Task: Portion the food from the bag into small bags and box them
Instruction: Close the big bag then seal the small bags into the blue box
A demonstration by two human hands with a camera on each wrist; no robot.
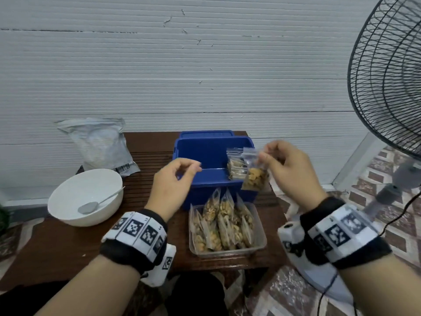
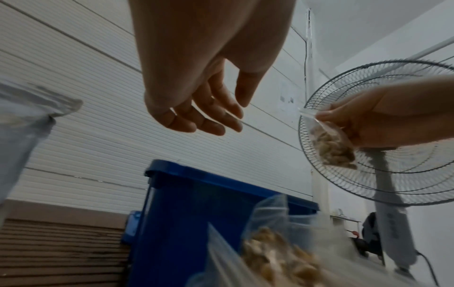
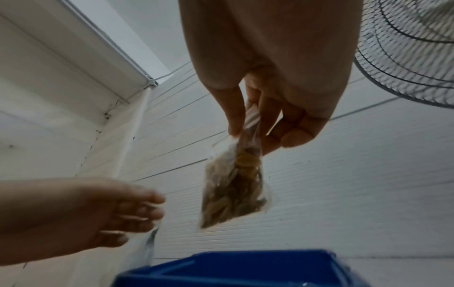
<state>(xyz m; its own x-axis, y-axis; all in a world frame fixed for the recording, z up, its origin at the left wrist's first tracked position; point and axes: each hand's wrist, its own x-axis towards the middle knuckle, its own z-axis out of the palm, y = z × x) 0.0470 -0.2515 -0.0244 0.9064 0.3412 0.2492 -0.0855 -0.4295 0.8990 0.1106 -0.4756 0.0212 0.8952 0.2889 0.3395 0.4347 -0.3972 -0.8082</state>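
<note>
While one small bag [image 1: 255, 176] hangs from the right hand [image 1: 293, 169], another [image 1: 235, 166] sits boxed.

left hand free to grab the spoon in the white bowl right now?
Probably yes. The left hand holds nothing, fingers loosely curled, and hovers just right of the white bowl. The spoon lies uncovered inside the bowl, with nothing standing between them.

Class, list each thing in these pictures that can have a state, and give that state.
Small bag: filled, hanging from right hand.
Left hand: empty, fingers loosely curled.
Blue box: open, one filled bag inside.
Clear tray: full of filled bags.
White bowl: holds only a spoon.
</note>
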